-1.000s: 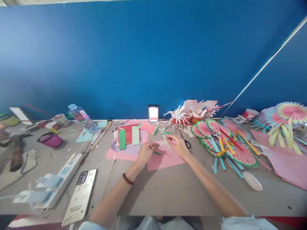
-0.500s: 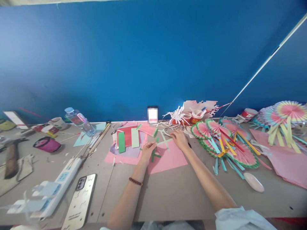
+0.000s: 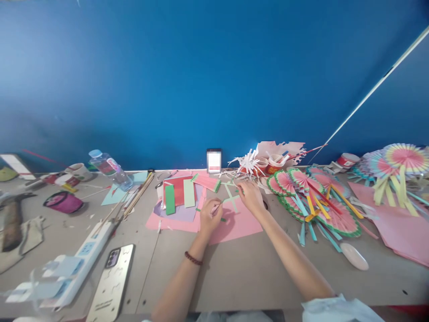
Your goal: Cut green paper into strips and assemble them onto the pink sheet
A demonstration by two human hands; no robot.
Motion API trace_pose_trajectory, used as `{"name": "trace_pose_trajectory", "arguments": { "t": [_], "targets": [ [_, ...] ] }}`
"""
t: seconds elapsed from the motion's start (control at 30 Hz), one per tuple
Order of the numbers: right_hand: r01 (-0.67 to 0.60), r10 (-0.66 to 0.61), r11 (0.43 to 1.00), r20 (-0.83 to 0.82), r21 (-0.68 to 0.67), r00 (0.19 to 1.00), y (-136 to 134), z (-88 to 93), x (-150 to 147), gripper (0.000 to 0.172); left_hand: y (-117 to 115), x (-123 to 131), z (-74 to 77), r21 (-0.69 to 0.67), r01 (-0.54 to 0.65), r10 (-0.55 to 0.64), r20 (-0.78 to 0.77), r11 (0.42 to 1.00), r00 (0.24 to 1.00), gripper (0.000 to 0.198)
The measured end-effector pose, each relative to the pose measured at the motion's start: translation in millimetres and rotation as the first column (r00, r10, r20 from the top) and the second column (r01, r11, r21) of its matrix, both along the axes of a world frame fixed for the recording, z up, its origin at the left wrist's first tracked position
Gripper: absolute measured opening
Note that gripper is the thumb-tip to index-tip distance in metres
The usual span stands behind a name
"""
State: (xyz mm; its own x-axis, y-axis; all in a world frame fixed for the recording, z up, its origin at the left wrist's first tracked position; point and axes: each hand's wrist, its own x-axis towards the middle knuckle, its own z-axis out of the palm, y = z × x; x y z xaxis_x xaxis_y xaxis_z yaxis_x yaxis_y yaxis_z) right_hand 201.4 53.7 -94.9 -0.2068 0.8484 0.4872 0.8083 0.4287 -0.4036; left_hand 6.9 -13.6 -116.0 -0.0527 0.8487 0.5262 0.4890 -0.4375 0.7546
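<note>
Pink paper, a single flat sheet point(image 3: 231, 232), lies on the grey table point(image 3: 254, 277) between the person's forearms, and both hands work above it. The left hand point(image 3: 210, 214) is over the sheet's left edge, its thumb and fingertips drawn together; whether something is pinched between them cannot be told. Dark green strips point(image 3: 223, 219) lie at the sheet's left part, mostly covered by this hand, with only short ends showing. A dark red bead bracelet point(image 3: 193, 258) circles the left wrist. The right hand point(image 3: 250, 195) is at the sheet's far right edge, fingers bent and pointing down near a thin ring point(image 3: 235, 177), which the hand partly hides; a firm grip on it cannot be made out. Pale green strips point(image 3: 231, 195), crossing one another, lie over the sheet's far edge, between the two hands. Left of the sheet is a red packet point(image 3: 179, 190) with a dark green card point(image 3: 170, 200) and a pale green card point(image 3: 189, 193) on it. A pleated pink paper point(image 3: 207, 181) with green edges lies beyond the sheet, towards the blue wall point(image 3: 214, 80). Right of the sheet, watermelon-coloured paper fans point(image 3: 306, 179) overlap in a heap; well to its left lies a phone point(image 3: 112, 281), back upward.
</note>
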Motion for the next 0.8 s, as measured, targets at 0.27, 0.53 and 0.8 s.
{"name": "trace_pose_trajectory", "arguments": {
  "t": [0.27,0.53,0.8],
  "targets": [
    [-0.117,0.107,0.992,0.188,0.044,0.976,-4.6,-8.5,-10.5,0.024,-2.3,4.0,-3.5,0.054,0.112,-0.103,-0.145,0.992,0.984,0.015],
    [-0.189,0.191,0.978,0.009,-0.089,0.982,-19.0,2.6,-13.7,0.02,2.7,4.1,-18.1,0.023,0.162,-0.15,-0.27,0.987,0.951,0.012],
    [-0.319,0.031,0.89,-0.655,-0.325,0.755,-42.0,10.1,-16.2,0.021,-8.5,5.5,6.8,0.14,0.075,-0.049,-0.182,0.987,0.982,0.014]
  ]
}}
